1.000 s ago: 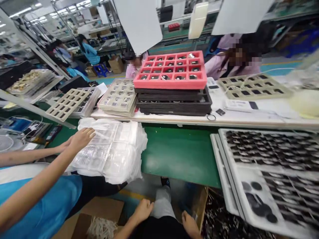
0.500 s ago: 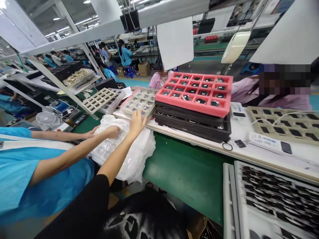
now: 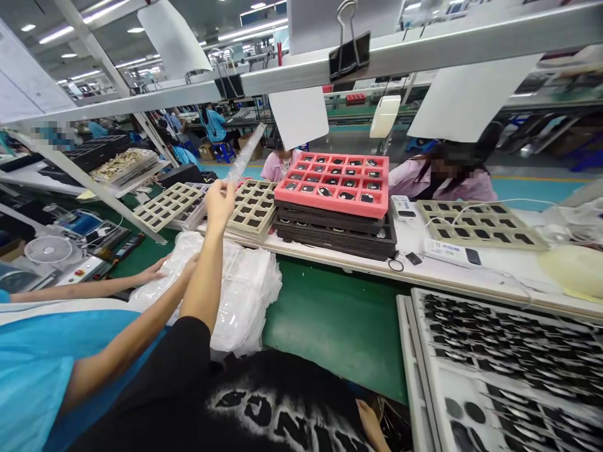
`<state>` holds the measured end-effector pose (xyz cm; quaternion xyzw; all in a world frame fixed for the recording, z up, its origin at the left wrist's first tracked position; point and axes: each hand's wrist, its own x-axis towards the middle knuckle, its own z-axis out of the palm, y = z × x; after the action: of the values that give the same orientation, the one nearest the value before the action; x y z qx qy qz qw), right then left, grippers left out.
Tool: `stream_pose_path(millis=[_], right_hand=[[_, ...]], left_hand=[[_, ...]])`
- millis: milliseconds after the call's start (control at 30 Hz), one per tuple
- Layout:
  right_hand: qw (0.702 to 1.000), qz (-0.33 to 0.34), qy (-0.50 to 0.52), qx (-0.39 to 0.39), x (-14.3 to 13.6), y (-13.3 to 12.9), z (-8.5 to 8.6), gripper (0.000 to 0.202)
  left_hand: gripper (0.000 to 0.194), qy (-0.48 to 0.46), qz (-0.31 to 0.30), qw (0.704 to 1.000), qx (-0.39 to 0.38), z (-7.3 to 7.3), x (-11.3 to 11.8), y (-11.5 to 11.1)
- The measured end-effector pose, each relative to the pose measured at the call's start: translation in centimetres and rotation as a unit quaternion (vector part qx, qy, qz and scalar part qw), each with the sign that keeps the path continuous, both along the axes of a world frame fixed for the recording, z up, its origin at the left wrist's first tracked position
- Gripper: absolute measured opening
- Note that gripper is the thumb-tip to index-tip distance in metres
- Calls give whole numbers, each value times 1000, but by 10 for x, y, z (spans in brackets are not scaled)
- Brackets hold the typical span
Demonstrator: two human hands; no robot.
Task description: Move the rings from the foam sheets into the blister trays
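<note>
My left hand [image 3: 220,199], on the black-sleeved arm, grips a thin clear plastic tray [image 3: 246,152] by its lower end. The clear tray is raised and seen nearly edge-on. Just below and right of it lies a beige compartment tray [image 3: 252,207] with dark pieces in its cells. Only a bit of my right hand [image 3: 370,422] shows low in the picture, beside my black shirt; its fingers cannot be made out. A co-worker in blue reaches both hands onto a pile of clear plastic bags [image 3: 245,289] beneath my left forearm.
A pink foam tray [image 3: 332,204] of dark pieces tops several black trays [image 3: 330,238]. Another beige tray [image 3: 167,204] lies left, near a metal shelf post. A white tray [image 3: 440,376] of dark parts sits right on the green bench [image 3: 330,314]. Papers hang from the rail above.
My left hand has lifted the clear tray off the beige tray, up and to the left. The beige tray's cells are now uncovered. My view has shifted, and part of my right hand shows.
</note>
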<state>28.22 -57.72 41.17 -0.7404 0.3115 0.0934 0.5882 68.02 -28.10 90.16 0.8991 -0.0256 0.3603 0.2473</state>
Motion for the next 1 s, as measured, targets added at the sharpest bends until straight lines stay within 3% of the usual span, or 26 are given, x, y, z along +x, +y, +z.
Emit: stream_pose_path(millis=[33,100,200,233,300,367,400,467,500,600,667,800,867,933,1000], right_hand=[[1000,0,4,15,7,-5,7,33],[999,1,-14,35,26,-12,33,37],[984,31,-134,109,63,-4,95,60],[968,56,-187,159,73,4,117,68],[907,105,-301,277,86,21,153,88],[864,123,-340,350,92,38,169,100],[862,115,-329,368,93,44,169,99],[884,60,-272,375,95,48,154,86],[896,20,-239,374,97,46,142,81],[911,-70,-149,378,111,24,98,90],[915,-67,-110,383,123,4,72,99],[931,-20,-88,353,144,-27,32,98],[968,-3,-80,236,146,-32,15,90],[998,10,-61,26,141,-33,-3,83],[984,29,-35,-171,129,-33,-20,79]], left_hand=[[23,-42,-19,999,-23,-5,-20,-5],[23,-149,-70,985,-44,-36,-78,-23],[19,-223,-139,965,7,-122,-189,-57],[10,-201,-163,966,27,-156,-224,-66],[3,-151,-206,964,67,-220,-281,-75],[10,-120,-289,941,131,-270,-317,-71],[14,-86,-335,923,166,-288,-327,-65],[26,-10,-401,889,219,-313,-334,-50],[32,35,-404,884,231,-321,-333,-44],[45,161,-293,914,230,-339,-316,-36],[50,233,-200,925,224,-354,-299,-42],[59,363,-139,893,227,-397,-272,-61],[62,439,-141,857,232,-422,-267,-64],[64,518,-157,804,245,-444,-269,-61],[66,567,-180,757,270,-462,-276,-54]])
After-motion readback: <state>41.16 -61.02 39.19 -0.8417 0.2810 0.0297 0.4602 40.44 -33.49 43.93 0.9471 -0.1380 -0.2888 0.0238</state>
